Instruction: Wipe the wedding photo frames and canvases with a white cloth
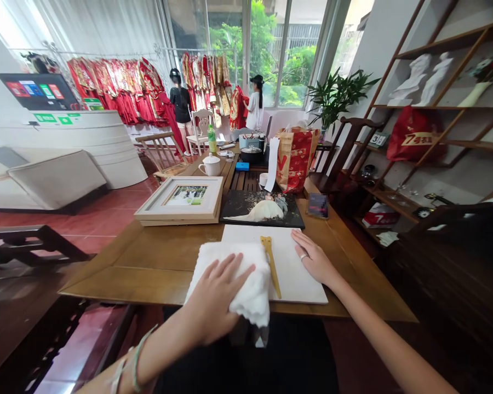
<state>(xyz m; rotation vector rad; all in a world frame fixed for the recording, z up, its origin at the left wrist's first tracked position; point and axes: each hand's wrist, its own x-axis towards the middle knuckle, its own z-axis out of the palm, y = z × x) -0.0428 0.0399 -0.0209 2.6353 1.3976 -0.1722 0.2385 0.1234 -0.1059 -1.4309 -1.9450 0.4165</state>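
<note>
Left hand: palm down on the white towel (248, 290), and what a spread! Fingers of the left hand (214, 298) fan out over the cloth, a little apart, pressed onto its top and not closed round it.
Right hand: flat and loose, fingers together or nearly so, the right hand (315, 264) laid on the right side of the white board (298, 282), ring (304, 256) showing on one finger.
Towel: bunched over the left part of the board, its near edge drooping past the rim of the counter (160, 246); the wrist hides part of it, so its underside is hard to judge.
Board: lying flat at the near edge of the counter, squarish, its far side close up to the dark picture panel (263, 210).
Yellow stick: here it lies, right between the two hands on the board; the yellow stick (272, 268) runs its long axis near to far, leaning slightly, wide notched end far and left, narrower end near and right.
Far side: white frame (181, 198) to the left, phone (317, 206) to the right, paper bag (298, 158) standing upright beyond.
</note>
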